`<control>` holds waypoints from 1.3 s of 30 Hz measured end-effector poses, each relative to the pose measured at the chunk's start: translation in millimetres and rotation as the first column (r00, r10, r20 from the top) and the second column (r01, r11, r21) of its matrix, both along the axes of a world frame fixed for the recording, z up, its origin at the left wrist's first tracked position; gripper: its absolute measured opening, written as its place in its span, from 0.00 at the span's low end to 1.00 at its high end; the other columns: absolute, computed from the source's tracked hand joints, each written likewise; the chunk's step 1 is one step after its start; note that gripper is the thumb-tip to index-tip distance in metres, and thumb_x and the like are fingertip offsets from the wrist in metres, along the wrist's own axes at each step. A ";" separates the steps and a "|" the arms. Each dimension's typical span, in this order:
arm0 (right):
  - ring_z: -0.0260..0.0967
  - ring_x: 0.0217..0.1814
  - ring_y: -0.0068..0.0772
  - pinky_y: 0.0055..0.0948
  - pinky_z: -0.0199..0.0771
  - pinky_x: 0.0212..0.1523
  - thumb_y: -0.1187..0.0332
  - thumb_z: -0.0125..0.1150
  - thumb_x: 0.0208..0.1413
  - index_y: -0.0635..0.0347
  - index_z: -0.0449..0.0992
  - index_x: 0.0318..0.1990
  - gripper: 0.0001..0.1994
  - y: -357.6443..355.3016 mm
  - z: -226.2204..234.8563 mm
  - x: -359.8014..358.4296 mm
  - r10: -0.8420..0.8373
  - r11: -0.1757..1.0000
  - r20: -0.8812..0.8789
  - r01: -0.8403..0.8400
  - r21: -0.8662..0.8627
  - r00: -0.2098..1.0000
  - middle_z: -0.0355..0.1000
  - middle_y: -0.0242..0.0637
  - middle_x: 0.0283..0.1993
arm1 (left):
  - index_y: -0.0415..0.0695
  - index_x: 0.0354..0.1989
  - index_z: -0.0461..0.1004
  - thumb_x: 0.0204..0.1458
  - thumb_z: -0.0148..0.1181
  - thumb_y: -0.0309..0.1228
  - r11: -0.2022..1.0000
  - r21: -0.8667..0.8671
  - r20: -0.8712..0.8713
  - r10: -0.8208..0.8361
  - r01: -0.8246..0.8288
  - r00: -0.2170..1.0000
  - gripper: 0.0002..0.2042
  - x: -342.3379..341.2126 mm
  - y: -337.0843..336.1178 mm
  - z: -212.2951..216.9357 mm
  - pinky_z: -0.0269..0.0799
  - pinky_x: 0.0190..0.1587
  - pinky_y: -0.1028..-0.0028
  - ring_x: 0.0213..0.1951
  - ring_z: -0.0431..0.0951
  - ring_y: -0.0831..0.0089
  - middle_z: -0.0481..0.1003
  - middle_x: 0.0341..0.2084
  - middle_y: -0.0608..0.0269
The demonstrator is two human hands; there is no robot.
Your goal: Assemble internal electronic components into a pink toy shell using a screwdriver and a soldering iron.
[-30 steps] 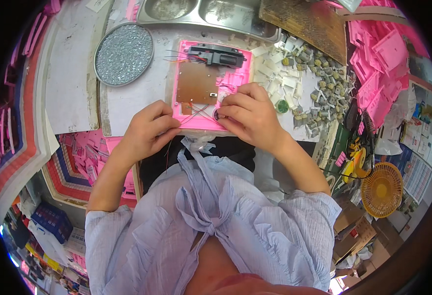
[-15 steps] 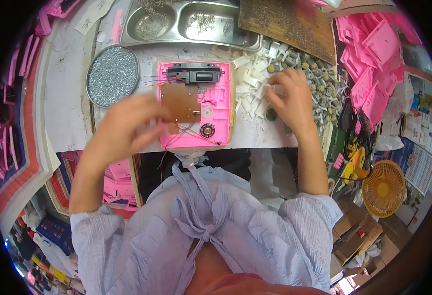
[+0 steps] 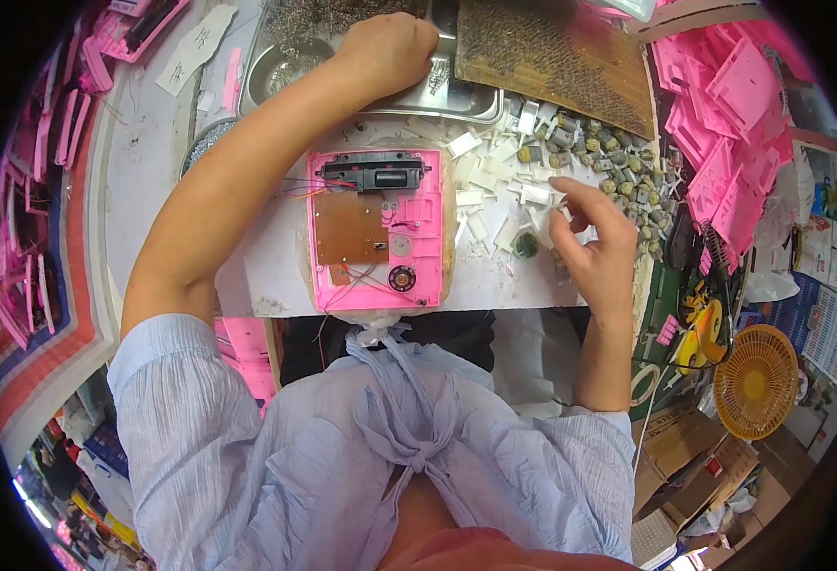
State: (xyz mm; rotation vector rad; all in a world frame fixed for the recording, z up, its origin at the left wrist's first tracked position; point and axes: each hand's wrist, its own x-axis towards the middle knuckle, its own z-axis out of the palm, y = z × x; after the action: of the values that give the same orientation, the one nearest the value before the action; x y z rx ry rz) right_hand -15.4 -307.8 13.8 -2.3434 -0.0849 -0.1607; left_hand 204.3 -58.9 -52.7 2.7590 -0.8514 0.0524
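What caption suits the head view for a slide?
Left hand reaches into a steel tray; right hand picks among small white parts beside the pink casing.

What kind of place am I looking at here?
Most likely a small electronics assembly bench. An open pink plastic housing with a brown circuit board lies on the table, stacks of pink plastic shells sit at the right, and the left hand reaches into a metal tray.

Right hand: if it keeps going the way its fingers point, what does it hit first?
Probably the loose white plastic pieces just past the right hand fingertips, up-left on the bench; height above them is unclear.
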 end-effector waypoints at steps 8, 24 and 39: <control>0.65 0.23 0.24 0.23 0.67 0.28 0.75 0.68 0.52 0.61 0.84 0.41 0.08 5.0 8.5 -10.5 0.029 1.000 -0.083 -0.029 0.000 0.996 0.75 0.34 0.29 | 0.42 0.36 0.80 0.49 0.62 0.31 0.953 -0.293 0.232 -0.013 0.082 0.973 0.08 -11.9 20.5 1.1 0.78 0.42 0.56 0.37 0.82 0.49 0.81 0.32 0.50; 0.71 0.31 0.15 0.19 0.70 0.30 0.64 0.68 0.61 0.66 0.80 0.44 0.13 107.7 0.7 81.3 0.396 0.655 -0.275 -0.059 0.754 0.876 0.76 0.29 0.31 | 0.35 0.46 0.76 0.60 0.60 0.23 0.361 -0.830 -0.517 -0.215 -0.424 0.828 0.08 -141.4 75.8 63.9 0.73 0.41 0.82 0.37 0.76 0.85 0.78 0.36 0.68; 0.75 0.38 0.48 0.42 0.75 0.36 0.68 0.73 0.47 0.57 0.76 0.35 0.11 113.8 -4.4 115.6 0.509 0.856 0.441 -0.488 -0.170 0.739 0.77 0.43 0.36 | 0.40 0.20 0.72 0.65 0.57 0.38 0.643 -0.642 -0.490 0.076 -0.418 0.868 0.21 -111.2 80.1 60.5 0.63 0.26 0.76 0.22 0.67 0.82 0.73 0.17 0.69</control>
State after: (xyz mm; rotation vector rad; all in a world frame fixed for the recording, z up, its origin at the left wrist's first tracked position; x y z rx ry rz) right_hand 100.2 -194.0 9.4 -2.1820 -0.9650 -0.4625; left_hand 93.1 21.2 7.9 1.9628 -0.2141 -0.1265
